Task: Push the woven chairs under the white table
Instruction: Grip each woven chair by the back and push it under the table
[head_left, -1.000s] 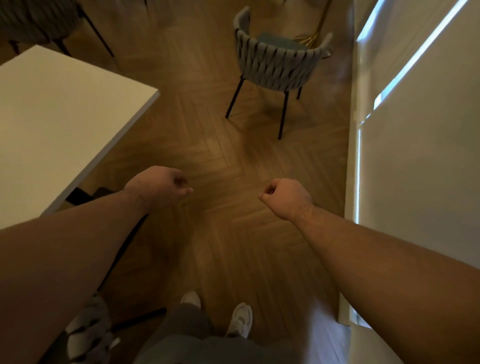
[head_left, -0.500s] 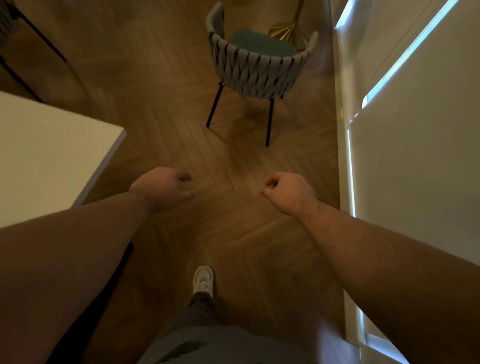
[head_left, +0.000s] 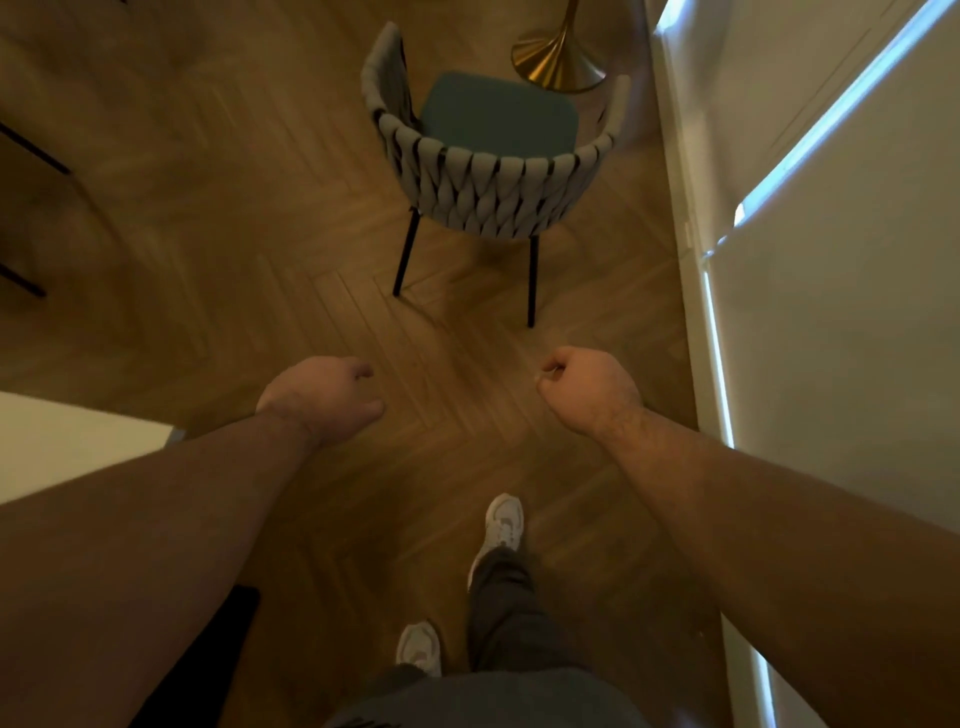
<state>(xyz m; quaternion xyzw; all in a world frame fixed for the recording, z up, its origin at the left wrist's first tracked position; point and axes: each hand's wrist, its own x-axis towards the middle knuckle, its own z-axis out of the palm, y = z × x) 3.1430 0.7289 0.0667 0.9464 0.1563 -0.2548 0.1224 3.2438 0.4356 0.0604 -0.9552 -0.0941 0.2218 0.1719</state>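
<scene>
At the feet: two white shoes (head_left: 503, 525), one ahead of the other, on the herringbone floor (head_left: 208, 208).
Left hand (head_left: 322, 397): arm stretched forward, fingers curled under, holding nothing.
Right hand (head_left: 592, 387): arm stretched forward, clenched in an empty fist.
White surface (head_left: 78, 441): corner at the left, beside the left forearm.
Woven chair (head_left: 488, 192): upright ahead, well apart from the surface; curved back runs left to right, facing the person; seat opens away.
Gold base (head_left: 558, 57): just beyond the chair.
</scene>
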